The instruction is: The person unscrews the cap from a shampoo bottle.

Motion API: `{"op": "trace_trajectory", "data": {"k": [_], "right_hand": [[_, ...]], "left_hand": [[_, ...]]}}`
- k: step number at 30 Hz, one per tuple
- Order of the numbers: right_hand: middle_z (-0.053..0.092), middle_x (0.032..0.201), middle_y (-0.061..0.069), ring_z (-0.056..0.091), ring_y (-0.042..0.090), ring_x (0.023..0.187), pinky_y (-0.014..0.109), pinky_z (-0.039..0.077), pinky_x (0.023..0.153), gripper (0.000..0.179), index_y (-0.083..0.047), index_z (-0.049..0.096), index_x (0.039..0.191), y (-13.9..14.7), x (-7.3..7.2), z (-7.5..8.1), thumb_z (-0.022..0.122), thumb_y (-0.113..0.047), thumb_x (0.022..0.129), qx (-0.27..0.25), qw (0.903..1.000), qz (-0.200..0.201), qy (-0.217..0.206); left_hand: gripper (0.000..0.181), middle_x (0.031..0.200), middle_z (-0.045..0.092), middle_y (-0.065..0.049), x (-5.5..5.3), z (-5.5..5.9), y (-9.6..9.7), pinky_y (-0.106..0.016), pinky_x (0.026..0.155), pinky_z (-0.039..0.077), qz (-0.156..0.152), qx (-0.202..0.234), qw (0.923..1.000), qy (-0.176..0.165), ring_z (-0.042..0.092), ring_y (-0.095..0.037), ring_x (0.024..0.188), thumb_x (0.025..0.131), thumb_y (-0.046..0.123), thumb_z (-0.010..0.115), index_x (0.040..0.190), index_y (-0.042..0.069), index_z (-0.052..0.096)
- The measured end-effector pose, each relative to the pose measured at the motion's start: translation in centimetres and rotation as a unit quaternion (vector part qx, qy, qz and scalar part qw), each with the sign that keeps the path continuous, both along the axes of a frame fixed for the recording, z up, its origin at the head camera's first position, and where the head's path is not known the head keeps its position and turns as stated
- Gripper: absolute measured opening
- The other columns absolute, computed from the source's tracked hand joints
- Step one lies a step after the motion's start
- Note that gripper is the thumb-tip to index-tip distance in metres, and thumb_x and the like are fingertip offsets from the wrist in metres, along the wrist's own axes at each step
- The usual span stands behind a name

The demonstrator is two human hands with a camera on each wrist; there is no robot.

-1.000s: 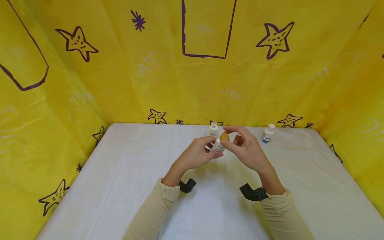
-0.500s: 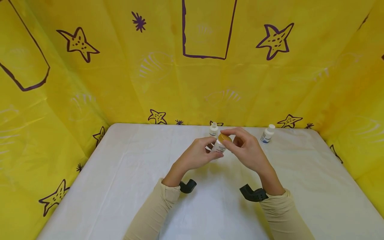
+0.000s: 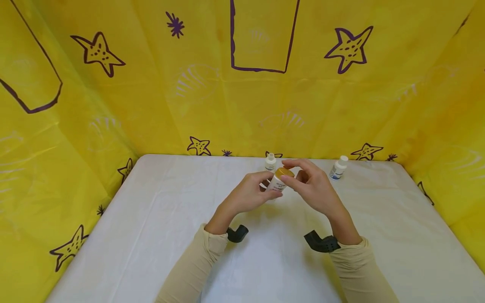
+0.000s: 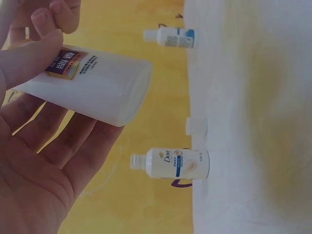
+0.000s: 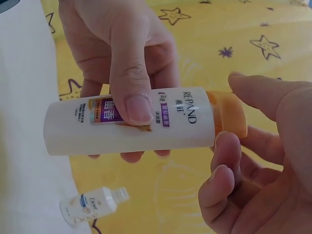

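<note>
My left hand (image 3: 248, 193) grips a white shampoo-style bottle (image 5: 183, 131) marked REPAND, its thumb across the printed front and its fingers behind. The bottle tilts above the table in the head view. An orange cap (image 5: 231, 114) sits on its top end. My right hand (image 3: 314, 187) pinches that cap between thumb and fingertip, as the right wrist view shows. In the left wrist view the bottle's white bottom end (image 4: 134, 92) points away from the palm.
A white Dove bottle (image 4: 178, 163) stands uncapped at the table's back, with a loose white cap (image 4: 196, 126) near it. Farther right stands a capped white-and-blue bottle (image 3: 338, 168). Yellow patterned cloth (image 3: 197, 105) rises behind and beside the white table (image 3: 151, 235).
The orange cap, tilted in my right fingers one second ago, now sits level on the bottle top. My right fingers have shifted slightly around it; the left hand keeps its hold.
</note>
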State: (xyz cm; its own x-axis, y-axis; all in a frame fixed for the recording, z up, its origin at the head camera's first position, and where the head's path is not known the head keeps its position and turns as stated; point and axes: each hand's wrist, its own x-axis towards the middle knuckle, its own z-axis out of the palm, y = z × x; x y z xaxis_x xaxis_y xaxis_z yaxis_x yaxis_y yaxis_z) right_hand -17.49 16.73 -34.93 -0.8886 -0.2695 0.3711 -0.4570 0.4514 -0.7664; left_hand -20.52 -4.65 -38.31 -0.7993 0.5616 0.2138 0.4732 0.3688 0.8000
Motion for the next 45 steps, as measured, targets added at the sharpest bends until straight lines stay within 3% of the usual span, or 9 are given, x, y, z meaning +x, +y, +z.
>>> {"op": "trace_trajectory", "data": {"k": [8, 14, 19, 24, 32, 39, 45], "right_hand": [[0.064, 0.108, 0.003, 0.05, 0.015, 0.06, 0.025, 0.045, 0.055, 0.029, -0.016, 0.07, 0.124, 0.2, -0.1, -0.3, 0.073, -0.017, 0.095, 0.01, 0.9999, 0.007, 0.001], [0.064, 0.123, 0.003, 0.057, 0.017, 0.063, 0.025, 0.05, 0.058, 0.031, -0.018, 0.07, 0.127, 0.2, -0.2, -0.3, 0.068, -0.012, 0.097, 0.007, 0.9991, 0.038, 0.017], [0.063, 0.129, 0.004, 0.059, 0.016, 0.066, 0.025, 0.051, 0.059, 0.037, -0.018, 0.065, 0.135, 0.5, 0.0, 0.3, 0.068, -0.014, 0.098, 0.02, 0.9987, 0.046, -0.008], [0.06, 0.13, 0.005, 0.06, 0.017, 0.068, 0.027, 0.048, 0.059, 0.044, -0.019, 0.059, 0.139, 1.1, 0.1, 0.9, 0.07, -0.028, 0.098, 0.032, 0.9968, 0.012, -0.072], [0.058, 0.112, 0.006, 0.054, 0.021, 0.069, 0.028, 0.044, 0.057, 0.039, -0.013, 0.062, 0.117, 0.5, 0.0, 0.8, 0.073, -0.043, 0.094, 0.038, 0.9913, -0.045, -0.118], [0.059, 0.112, 0.006, 0.051, 0.021, 0.066, 0.028, 0.043, 0.056, 0.039, -0.014, 0.064, 0.121, 0.1, 0.1, 0.4, 0.075, -0.039, 0.093, 0.035, 0.9933, -0.041, -0.102], [0.063, 0.119, 0.004, 0.051, 0.016, 0.064, 0.026, 0.045, 0.056, 0.038, -0.018, 0.065, 0.134, 0.3, 0.3, 0.4, 0.071, -0.021, 0.097, 0.032, 0.9985, -0.007, -0.045]], "left_hand": [[0.028, 0.109, 0.071, 0.001, 0.0, 0.1, 0.0, -0.022, 0.08, 0.059, 0.0, -0.002, 1.0, -0.004, 0.066, -0.013, 0.094, 0.092, 0.028, 0.078, 0.116, 0.017, 0.068], [0.032, 0.111, 0.072, -0.001, -0.1, 0.1, -0.1, -0.022, 0.079, 0.059, 0.006, -0.003, 1.0, 0.007, 0.066, -0.015, 0.095, 0.092, 0.025, 0.078, 0.12, 0.015, 0.068], [0.031, 0.11, 0.072, 0.0, -0.2, 0.0, -0.1, -0.022, 0.079, 0.059, 0.006, -0.003, 0.9999, 0.009, 0.066, -0.015, 0.094, 0.092, 0.025, 0.078, 0.119, 0.014, 0.068], [0.031, 0.11, 0.072, -0.001, -0.1, 0.0, 0.0, -0.021, 0.079, 0.059, 0.0, -0.005, 0.9999, 0.01, 0.067, -0.014, 0.094, 0.091, 0.025, 0.079, 0.118, 0.014, 0.069], [0.028, 0.106, 0.072, -0.001, 0.0, -0.1, 0.1, -0.021, 0.078, 0.058, 0.0, -0.004, 0.9999, 0.015, 0.067, -0.015, 0.094, 0.091, 0.025, 0.079, 0.115, 0.015, 0.07], [0.027, 0.104, 0.072, 0.002, 0.1, -0.1, 0.1, -0.021, 0.079, 0.058, -0.001, -0.013, 0.9997, 0.023, 0.066, -0.013, 0.093, 0.091, 0.026, 0.079, 0.115, 0.016, 0.07], [0.029, 0.108, 0.072, 0.0, -0.1, -0.1, 0.1, -0.021, 0.079, 0.058, 0.005, -0.016, 0.9997, 0.015, 0.066, -0.013, 0.094, 0.091, 0.025, 0.079, 0.116, 0.014, 0.069]]}}
